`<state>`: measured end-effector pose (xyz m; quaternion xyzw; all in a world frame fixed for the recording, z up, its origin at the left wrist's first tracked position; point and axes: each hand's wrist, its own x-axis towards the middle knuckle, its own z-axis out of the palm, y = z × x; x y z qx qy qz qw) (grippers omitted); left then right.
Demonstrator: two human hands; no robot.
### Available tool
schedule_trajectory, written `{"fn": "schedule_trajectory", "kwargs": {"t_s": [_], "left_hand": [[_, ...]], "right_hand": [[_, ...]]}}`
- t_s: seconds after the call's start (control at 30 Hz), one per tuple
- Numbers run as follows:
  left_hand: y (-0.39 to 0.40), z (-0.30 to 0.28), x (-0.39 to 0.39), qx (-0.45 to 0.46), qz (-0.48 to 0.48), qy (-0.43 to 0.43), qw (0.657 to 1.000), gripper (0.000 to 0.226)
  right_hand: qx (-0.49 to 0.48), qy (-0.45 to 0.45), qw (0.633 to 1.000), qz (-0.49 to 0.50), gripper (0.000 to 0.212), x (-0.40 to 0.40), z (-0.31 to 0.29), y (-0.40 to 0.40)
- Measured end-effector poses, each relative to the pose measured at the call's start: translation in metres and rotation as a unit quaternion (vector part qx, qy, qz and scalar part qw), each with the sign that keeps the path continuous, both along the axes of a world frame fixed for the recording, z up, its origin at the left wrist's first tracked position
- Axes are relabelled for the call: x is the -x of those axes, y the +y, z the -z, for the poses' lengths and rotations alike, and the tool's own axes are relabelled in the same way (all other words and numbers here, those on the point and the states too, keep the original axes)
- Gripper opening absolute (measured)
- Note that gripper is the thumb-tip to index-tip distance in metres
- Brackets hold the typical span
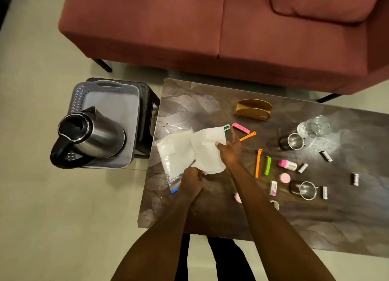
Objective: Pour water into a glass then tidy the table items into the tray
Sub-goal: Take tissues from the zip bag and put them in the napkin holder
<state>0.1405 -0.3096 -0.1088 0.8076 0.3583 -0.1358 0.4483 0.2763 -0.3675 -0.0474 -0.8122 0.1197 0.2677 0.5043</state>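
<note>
A dark marbled table (210, 213) stands on a pale floor before a red sofa (210, 28); positions below are given relative to the white paper sheet (207, 149) near the table's left edge. Right hand (230, 149): at the sheet's right edge, thumb pinching the paper, fingers extended upward. Left hand (190, 180): at the sheet's lower edge, fingers curled, gripping the paper together with the clear plastic bag (174, 154) that lies under and left of the sheet and overhangs the table's edge. Left of the sheet, off the table, a grey tray (130, 95) on a dark stool carries a steel kettle (94, 133). Right of the sheet lie coloured clips, including an orange clip (258, 163) and a green clip (267, 165); farther right, well apart, stand the glass (315, 126) with water and two steel cups. Bare tabletop lies above and below the sheet.
</note>
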Motion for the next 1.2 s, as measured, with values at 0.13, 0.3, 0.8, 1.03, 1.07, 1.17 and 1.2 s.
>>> {"fn": "schedule_trajectory", "kwargs": {"t_s": [0.13, 0.3, 0.8, 1.03, 1.07, 1.17, 1.2], "left_hand": [[0.002, -0.005, 0.0, 0.038, -0.07, -0.024, 0.997, 0.016], [0.012, -0.057, -0.025, 0.183, -0.414, -0.105, 0.885, 0.02], [-0.063, -0.275, -0.125, 0.475, -0.151, -0.233, 0.835, 0.047], [-0.096, -0.341, -0.136, 0.411, -0.158, -0.278, 0.854, 0.037], [-0.098, -0.347, -0.138, 0.411, -0.157, -0.283, 0.852, 0.037], [-0.103, -0.363, -0.143, 0.438, -0.144, -0.299, 0.835, 0.039], [-0.105, -0.367, -0.145, 0.451, -0.137, -0.301, 0.829, 0.039]], "right_hand": [[-0.02, 0.017, 1.0, 0.013, 0.043, -0.004, -0.008, -0.008], [-0.099, 0.034, 0.995, -0.007, 0.033, -0.027, -0.056, -0.038], [-0.283, -0.046, 0.956, -0.061, 0.021, -0.095, -0.266, -0.166], [-0.293, -0.089, 0.949, -0.073, 0.024, -0.11, -0.308, -0.208], [-0.284, -0.094, 0.951, -0.079, 0.03, -0.111, -0.31, -0.211], [-0.283, -0.115, 0.948, -0.087, 0.043, -0.114, -0.316, -0.22], [-0.289, -0.122, 0.946, -0.086, 0.048, -0.116, -0.318, -0.222]]}}
